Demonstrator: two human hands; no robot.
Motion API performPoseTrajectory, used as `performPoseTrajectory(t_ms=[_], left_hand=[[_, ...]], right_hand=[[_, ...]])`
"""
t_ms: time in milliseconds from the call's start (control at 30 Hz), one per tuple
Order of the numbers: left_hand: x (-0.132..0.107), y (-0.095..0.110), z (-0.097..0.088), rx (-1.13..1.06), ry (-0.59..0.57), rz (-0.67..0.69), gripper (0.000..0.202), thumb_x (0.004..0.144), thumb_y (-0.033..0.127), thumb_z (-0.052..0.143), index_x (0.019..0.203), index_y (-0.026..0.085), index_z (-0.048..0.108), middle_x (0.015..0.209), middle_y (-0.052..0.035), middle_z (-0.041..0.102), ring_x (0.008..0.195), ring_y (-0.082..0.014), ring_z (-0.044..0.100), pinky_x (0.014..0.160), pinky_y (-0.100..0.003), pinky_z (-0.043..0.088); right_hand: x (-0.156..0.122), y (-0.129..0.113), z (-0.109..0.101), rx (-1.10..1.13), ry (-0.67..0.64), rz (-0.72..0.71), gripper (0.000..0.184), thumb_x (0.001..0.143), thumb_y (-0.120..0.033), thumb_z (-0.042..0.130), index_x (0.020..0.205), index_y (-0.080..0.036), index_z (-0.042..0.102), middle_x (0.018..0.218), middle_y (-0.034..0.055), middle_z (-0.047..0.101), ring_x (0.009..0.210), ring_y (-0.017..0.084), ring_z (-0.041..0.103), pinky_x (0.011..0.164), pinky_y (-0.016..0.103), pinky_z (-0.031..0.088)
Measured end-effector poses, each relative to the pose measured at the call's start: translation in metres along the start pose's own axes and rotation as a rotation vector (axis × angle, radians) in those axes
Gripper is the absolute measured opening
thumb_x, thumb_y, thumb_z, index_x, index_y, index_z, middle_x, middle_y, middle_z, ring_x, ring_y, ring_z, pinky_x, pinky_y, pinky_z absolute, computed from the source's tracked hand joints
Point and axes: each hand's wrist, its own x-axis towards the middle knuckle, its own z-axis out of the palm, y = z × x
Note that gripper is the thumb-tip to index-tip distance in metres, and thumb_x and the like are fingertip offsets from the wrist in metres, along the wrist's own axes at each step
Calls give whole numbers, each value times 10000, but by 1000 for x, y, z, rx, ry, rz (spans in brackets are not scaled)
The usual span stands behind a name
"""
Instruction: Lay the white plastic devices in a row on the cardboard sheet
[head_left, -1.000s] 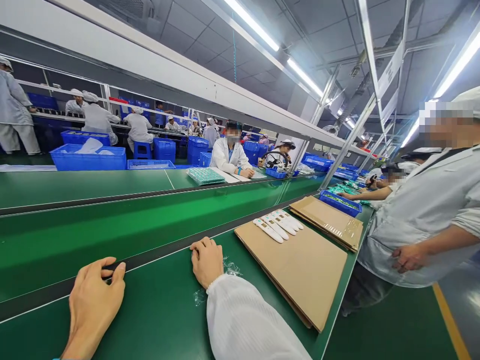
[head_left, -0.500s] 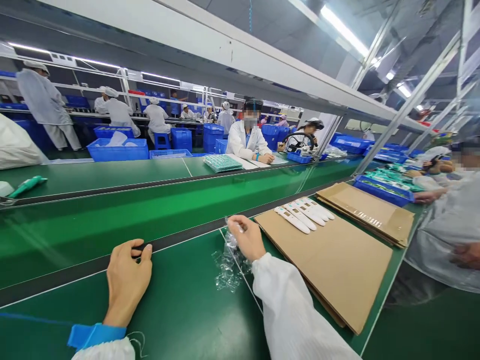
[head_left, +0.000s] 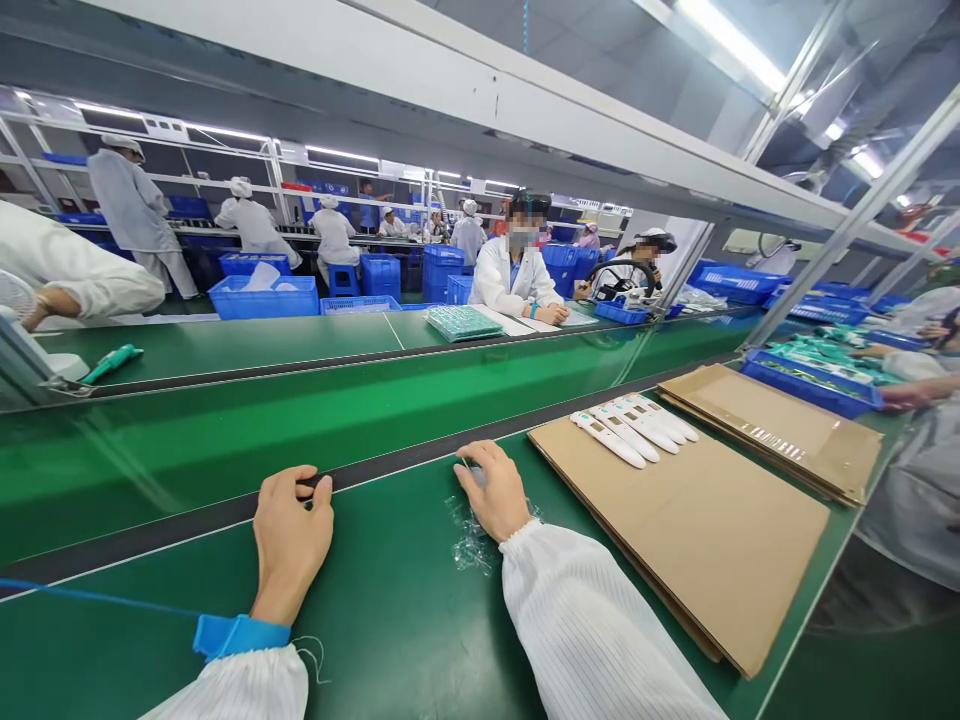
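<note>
My left hand (head_left: 292,530) hovers at the dark strip along the far edge of the green table (head_left: 390,620). Its fingers are loosely curled, with a gap to the thumb and nothing visible between them. A blue wrist strap (head_left: 240,636) with a cord circles that wrist. My right hand (head_left: 495,492) is over a small heap of crumpled clear plastic pieces (head_left: 472,548), thumb and fingers apart; the hand covers part of the heap. To its right, several white handheld device shells (head_left: 611,440) lie side by side on brown cardboard sheets (head_left: 697,530).
A second cardboard stack (head_left: 780,425) and a blue tray (head_left: 814,385) of green parts are farther right. Beyond the green belt (head_left: 360,400), a co-worker (head_left: 517,270) sits by a teal stack (head_left: 463,322). A metal shelf beam (head_left: 480,110) crosses overhead.
The view has turned slightly left, shifting the scene rightward. My right thumb and fingers have spread apart over the plastic pieces. My left hand keeps nearly the same curled shape.
</note>
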Motion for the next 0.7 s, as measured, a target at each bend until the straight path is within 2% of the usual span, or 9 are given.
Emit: performPoseTrajectory(t_ms=[133,267,367,433,500,567,633,700], left_hand=[[1,-1,0,-5,-9,-3,276,821,386,562,1000,184,619,1017,-61,601,801,-199,612,825,-386,501],[3,-1,3,-30,-6,-1,249,819,365,589,994,190,618,1007,-60,595,800,-207,599,847,-404,492],[-1,6,-2,-117,26,-15,195,812,309,616,963,185,613,993,-72,582,795,-214,581,876,-424,476],[-7,12,-6,-244,22,-46,148,816,238,616,950,177,601,1021,-87,571,792,-204,571,863,-415,475],[-11,16,-6,-216,30,-41,112,836,182,587,948,176,588,1024,-81,571,763,-168,573,812,-359,493],[-12,16,-4,-172,45,-40,127,847,135,566,965,179,581,1012,-68,579,765,-144,580,783,-314,498],[-13,13,-1,-146,52,-37,139,848,113,567,968,183,578,1026,-63,580,785,-131,586,782,-288,500],[-15,12,0,-137,55,-41,143,851,107,570,970,186,575,1036,-63,580,799,-129,590,781,-283,499]], right_hand=[[1,-3,-1,-30,92,-41,238,924,-190,480,1117,-226,616,1209,81,596,1108,216,571,928,359,463],[-1,9,4,-64,48,-72,310,870,-96,401,1002,-236,645,1103,53,641,939,179,638,802,313,522],[-2,11,5,-25,27,-101,294,833,-115,418,950,-233,660,1066,67,663,948,203,646,838,352,533],[-3,8,3,37,32,-116,260,830,-166,446,957,-225,665,1075,95,663,989,240,639,894,414,520],[-1,8,1,90,57,-126,224,835,-235,483,962,-224,666,1074,116,661,1008,283,631,914,478,499],[1,12,1,-35,141,-183,232,874,-339,487,999,-252,661,1092,99,662,1008,280,640,880,459,512],[1,21,4,-146,193,-149,277,890,-433,469,1036,-287,655,1164,81,658,1005,284,651,778,442,529],[-2,30,8,-191,110,-103,335,886,-553,430,1003,-333,655,1160,49,678,876,285,680,615,436,513]])
